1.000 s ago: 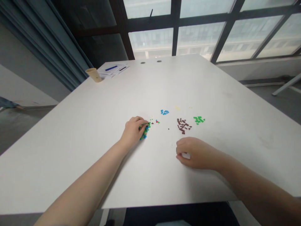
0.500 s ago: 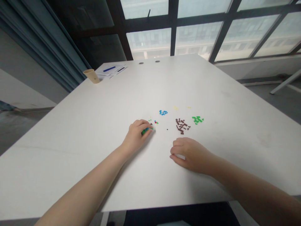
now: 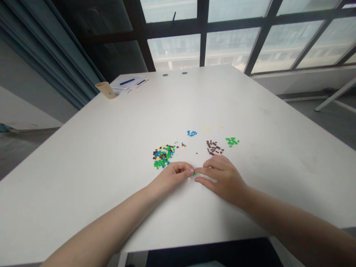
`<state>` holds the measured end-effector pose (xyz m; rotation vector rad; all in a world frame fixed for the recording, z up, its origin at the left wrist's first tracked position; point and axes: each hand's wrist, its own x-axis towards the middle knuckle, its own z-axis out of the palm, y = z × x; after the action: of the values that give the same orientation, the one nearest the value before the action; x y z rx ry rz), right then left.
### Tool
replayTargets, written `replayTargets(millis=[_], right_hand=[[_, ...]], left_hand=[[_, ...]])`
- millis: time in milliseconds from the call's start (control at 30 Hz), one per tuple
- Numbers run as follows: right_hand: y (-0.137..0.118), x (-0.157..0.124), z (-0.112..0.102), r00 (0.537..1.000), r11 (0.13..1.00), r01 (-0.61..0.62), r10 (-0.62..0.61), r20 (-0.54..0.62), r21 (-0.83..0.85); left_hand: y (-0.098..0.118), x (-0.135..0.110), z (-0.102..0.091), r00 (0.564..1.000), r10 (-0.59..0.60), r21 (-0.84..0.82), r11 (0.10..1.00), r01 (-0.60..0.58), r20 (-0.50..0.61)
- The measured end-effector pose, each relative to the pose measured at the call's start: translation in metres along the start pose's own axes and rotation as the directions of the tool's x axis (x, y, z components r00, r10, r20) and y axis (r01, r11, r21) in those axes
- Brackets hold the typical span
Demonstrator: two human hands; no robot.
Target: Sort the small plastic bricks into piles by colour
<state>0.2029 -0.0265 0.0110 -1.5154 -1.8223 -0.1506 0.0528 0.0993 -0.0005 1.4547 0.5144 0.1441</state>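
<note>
Where papers [image 3: 129,82] lie, a paper cup [image 3: 105,90] stands, its contents hidden.

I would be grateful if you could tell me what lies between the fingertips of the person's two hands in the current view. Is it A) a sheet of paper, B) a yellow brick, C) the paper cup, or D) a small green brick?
D. A small green brick shows between the fingertips of the left hand and the right hand.

2 hands [image 3: 224,181], 1 paper cup [image 3: 105,90]
</note>
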Motion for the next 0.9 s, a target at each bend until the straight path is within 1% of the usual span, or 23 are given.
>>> replayTargets(millis=[133,267,333,400,433,467,567,633,700,733,800,833,900], right_hand=[[-0.003,0.000,0.002,1.000,1.000,-0.015,0.015,0.022,-0.006],[0.000,0.002,0.000,0.998,0.998,-0.038,0.041,0.058,-0.056],[0.009,0.004,-0.006,0.991,0.988,-0.095,0.106,0.086,-0.123],[0.024,0.007,-0.016,0.966,0.946,-0.210,0.240,0.099,-0.246],[0.033,0.009,-0.023,0.937,0.902,-0.284,0.333,0.104,-0.327],[0.042,0.010,-0.030,0.898,0.841,-0.353,0.428,0.104,-0.409],[0.064,0.013,-0.047,0.751,0.651,-0.469,0.650,0.118,-0.597],[0.072,0.013,-0.053,0.661,0.557,-0.507,0.741,0.119,-0.657],[0.077,0.012,-0.054,0.591,0.502,-0.539,0.798,0.121,-0.676],[0.078,0.012,-0.053,0.563,0.485,-0.552,0.817,0.126,-0.678],[0.079,0.011,-0.052,0.526,0.466,-0.573,0.840,0.134,-0.674],[0.080,0.011,-0.052,0.516,0.460,-0.580,0.846,0.133,-0.672],[0.080,0.011,-0.052,0.519,0.454,-0.583,0.846,0.121,-0.674]], left_hand=[[-0.004,0.001,0.001,0.999,0.003,0.012,1.000,-0.003,0.040],[-0.007,0.001,0.002,1.000,-0.023,0.056,0.998,0.023,-0.006],[-0.005,0.001,0.001,0.999,-0.033,0.091,0.995,0.036,-0.027],[-0.002,0.002,-0.001,0.999,-0.030,0.141,0.989,0.036,-0.043],[0.000,0.002,-0.002,0.998,-0.026,0.168,0.985,0.034,-0.053],[0.001,0.003,-0.004,0.998,-0.021,0.192,0.981,0.033,-0.066],[0.002,0.007,-0.012,0.994,-0.007,0.230,0.973,0.033,-0.114],[0.001,0.009,-0.018,0.990,0.004,0.238,0.971,0.031,-0.144],[0.000,0.011,-0.023,0.986,0.024,0.247,0.969,0.018,-0.165],[0.000,0.012,-0.026,0.984,0.037,0.253,0.967,0.008,-0.173],[-0.001,0.013,-0.030,0.981,0.061,0.262,0.965,-0.011,-0.184],[0.000,0.014,-0.033,0.979,0.068,0.263,0.965,-0.015,-0.193],[0.001,0.016,-0.037,0.970,0.071,0.254,0.967,-0.010,-0.233]])
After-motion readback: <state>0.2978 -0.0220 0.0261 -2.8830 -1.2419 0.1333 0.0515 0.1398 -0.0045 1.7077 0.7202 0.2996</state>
